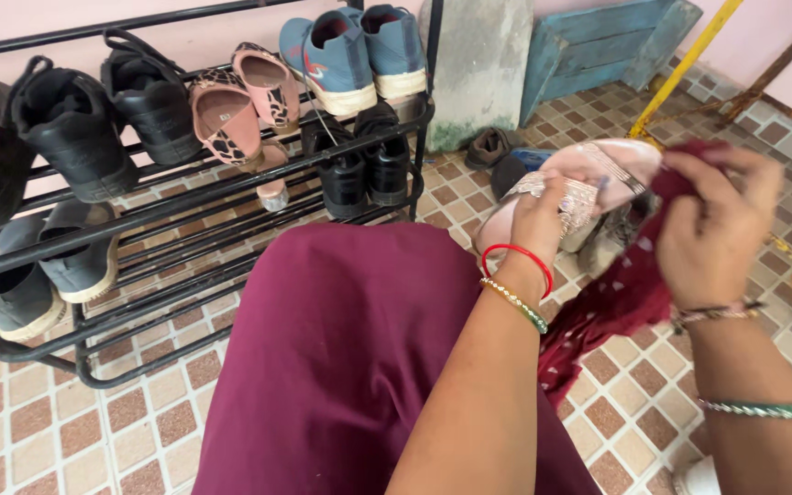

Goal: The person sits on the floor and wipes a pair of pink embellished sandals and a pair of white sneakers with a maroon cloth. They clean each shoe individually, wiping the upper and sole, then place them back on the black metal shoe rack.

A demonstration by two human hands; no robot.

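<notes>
Nearest me, my left hand [543, 215] gripped the pink sandal [588, 179] above the tiled floor [616, 403]; my right hand [712, 229] clutched a maroon cloth [616, 302] against it. Hard rubbing could have snagged its beaded strap [572, 194].

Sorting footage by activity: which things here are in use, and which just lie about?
In use:
pink sandal, held by left hand
dark red cloth, in right hand

Lying about:
shoe rack
blue sneakers
black shoes
blue wooden crate
</notes>
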